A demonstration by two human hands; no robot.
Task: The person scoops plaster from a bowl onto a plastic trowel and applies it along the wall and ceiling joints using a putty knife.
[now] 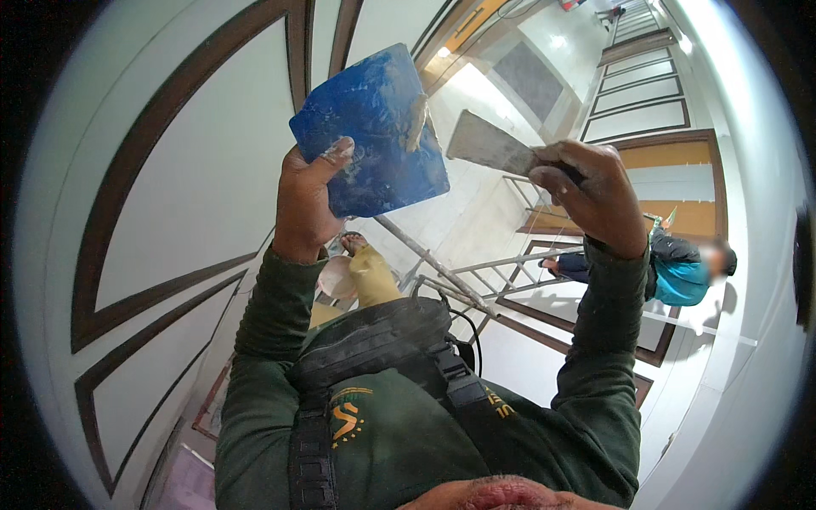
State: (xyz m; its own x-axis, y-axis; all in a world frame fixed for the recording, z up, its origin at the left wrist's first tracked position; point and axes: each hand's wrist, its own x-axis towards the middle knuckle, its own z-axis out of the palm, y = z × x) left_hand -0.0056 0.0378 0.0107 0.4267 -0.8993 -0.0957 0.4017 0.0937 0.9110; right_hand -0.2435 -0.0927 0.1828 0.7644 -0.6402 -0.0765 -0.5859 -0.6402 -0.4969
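Observation:
My left hand (314, 200) grips a flat blue board (374, 127) by its lower left edge, thumb on top and the other fingers hidden beneath. Pale smears mark the board, and a lump of whitish paste (417, 123) clings near its right edge. In my right hand (595, 191) is a putty knife (489, 143), its fingers wrapped round the handle. The wide grey blade points left toward the board, with a small gap between them. Whitish residue covers the blade and the fingers of both hands.
White wall panels (195, 161) with dark brown trim rise on the left. Below me stands a round pale bucket (338, 278) beside my foot. A metal ladder (510, 272) is at right, near another person (684, 272) in a teal and dark top. A dark mat (527, 81) lies farther off.

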